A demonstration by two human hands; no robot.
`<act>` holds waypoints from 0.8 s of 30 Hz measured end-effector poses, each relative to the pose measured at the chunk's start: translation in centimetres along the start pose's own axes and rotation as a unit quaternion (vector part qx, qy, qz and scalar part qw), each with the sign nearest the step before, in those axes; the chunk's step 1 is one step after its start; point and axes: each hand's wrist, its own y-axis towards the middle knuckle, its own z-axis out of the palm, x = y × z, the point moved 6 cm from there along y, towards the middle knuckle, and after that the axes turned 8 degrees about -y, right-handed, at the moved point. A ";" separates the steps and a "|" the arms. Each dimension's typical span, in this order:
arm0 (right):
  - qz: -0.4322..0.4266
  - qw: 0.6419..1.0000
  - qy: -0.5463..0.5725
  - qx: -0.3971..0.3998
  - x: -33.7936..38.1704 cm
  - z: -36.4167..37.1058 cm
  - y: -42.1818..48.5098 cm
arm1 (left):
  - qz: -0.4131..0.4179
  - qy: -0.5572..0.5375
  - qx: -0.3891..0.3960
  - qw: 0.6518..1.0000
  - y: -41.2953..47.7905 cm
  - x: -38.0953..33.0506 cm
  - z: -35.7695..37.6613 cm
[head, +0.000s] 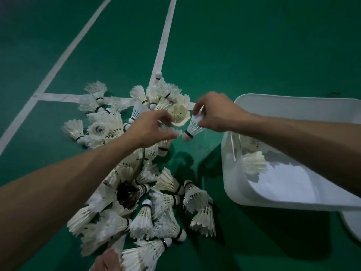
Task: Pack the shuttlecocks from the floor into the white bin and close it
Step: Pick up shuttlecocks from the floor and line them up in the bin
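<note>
**On the green court floor (254, 45), one shuttlecock pinched above the heap**

At the centre of the frame, the right hand (216, 112) pinches a white feather shuttlecock (192, 128) by the top of its skirt. Its fingers are drawn narrow on the feathers, and the cork hangs down and to the left, off the floor.

Just left of it is the left hand (152, 130). Its fingers are half curled, with thumb and forefinger apart, and they hold nothing that I can see. The fingertips reach the rim of a cream shuttlecock (179, 114) lying with its open skirt facing up.

The heap of shuttlecocks (148, 218) sprawls from the middle of the frame down to the bottom edge, across the white court lines (164, 36). They lie jumbled on their sides, and some are frayed.

At the right edge stands the white bin (232, 173), open, close beside the heap. One shuttlecock (254, 162) lies inside against its near wall, and more show dimly behind it. A flat white lid (351, 222) pokes out from under the bin at lower right.
</note>
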 end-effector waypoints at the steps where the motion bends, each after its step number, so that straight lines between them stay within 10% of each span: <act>1: 0.003 1.000 0.011 -0.015 -0.1 -0.9 -0.1 | 0.001 -0.010 -0.017 1.000 -0.1 -0.3 -0.6; 12: 0.060 0.957 0.231 -0.165 -4.6 -8.0 -3.6 | 0.085 -0.077 -0.161 0.980 0.3 -7.1 -4.7; 24: 0.088 0.922 0.322 -0.195 -12.5 -9.7 -9.9 | 0.171 -0.156 -0.136 0.963 0.9 -16.0 -0.4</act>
